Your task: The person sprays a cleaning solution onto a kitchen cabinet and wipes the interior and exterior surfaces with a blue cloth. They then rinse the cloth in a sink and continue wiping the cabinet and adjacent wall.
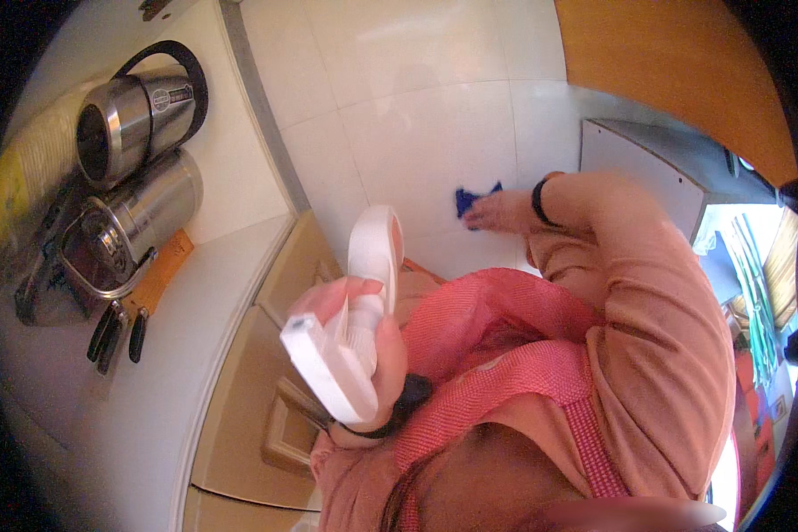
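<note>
My left hand [379,346] grips a white device [332,369], seemingly plastic, near the middle of the view. It has a rounded upper part, a ribbed middle section and a long bar-like lower part; its exact kind is unclear. To the right, my right hand [502,211] holds a small dark blue cloth [469,201] that pokes out past the fingers, with pale tiles behind it. That hand is slightly blurred, and the picture does not settle whether the cloth touches the tiles. The two hands are apart.
On the left, a pale countertop [166,392] carries a steel jug [166,110], a steel canister [166,189], a clear container [96,256] and black-handled knives [136,336] by an orange block [166,272]. Brown cabinets [239,425] stand below. A grey-topped unit [638,159] stands right.
</note>
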A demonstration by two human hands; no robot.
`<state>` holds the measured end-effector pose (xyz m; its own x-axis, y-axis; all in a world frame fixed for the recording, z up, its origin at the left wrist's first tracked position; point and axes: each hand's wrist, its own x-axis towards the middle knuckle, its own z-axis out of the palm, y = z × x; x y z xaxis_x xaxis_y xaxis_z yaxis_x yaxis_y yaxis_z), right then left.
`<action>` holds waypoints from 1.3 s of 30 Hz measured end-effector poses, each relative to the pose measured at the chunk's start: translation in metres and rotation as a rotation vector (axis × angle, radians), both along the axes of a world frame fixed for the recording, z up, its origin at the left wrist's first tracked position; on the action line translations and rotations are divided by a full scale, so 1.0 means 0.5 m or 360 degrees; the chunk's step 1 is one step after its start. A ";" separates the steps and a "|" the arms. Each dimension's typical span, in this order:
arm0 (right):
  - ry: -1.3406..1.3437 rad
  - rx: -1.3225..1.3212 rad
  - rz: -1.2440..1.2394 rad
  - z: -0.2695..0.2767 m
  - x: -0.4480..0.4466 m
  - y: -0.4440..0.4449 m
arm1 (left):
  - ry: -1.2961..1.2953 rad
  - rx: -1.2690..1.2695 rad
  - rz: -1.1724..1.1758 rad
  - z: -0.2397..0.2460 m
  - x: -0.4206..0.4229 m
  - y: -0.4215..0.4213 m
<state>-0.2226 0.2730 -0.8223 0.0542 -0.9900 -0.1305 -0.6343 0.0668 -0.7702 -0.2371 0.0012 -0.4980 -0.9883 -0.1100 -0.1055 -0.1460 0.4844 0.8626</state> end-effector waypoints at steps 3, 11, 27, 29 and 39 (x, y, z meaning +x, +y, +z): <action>0.0192 -0.0158 0.0217 -0.012 -0.005 -0.008 | 0.0104 0.0064 0.0072 0.003 0.008 -0.007; 0.0865 0.0027 -0.0816 -0.034 -0.245 -0.329 | 0.0239 -0.0087 0.0125 0.038 0.055 -0.035; -0.0396 0.0074 -0.0173 -0.019 -0.004 -0.419 | 0.0337 -0.0150 0.0278 0.033 0.111 -0.066; -0.0336 0.0294 -0.0418 -0.030 -0.106 -0.414 | 0.0399 -0.0213 0.0324 0.029 0.115 -0.062; -0.0420 0.0147 -0.0645 -0.001 -0.021 -0.334 | 0.0457 -0.0150 0.0297 0.022 0.111 -0.061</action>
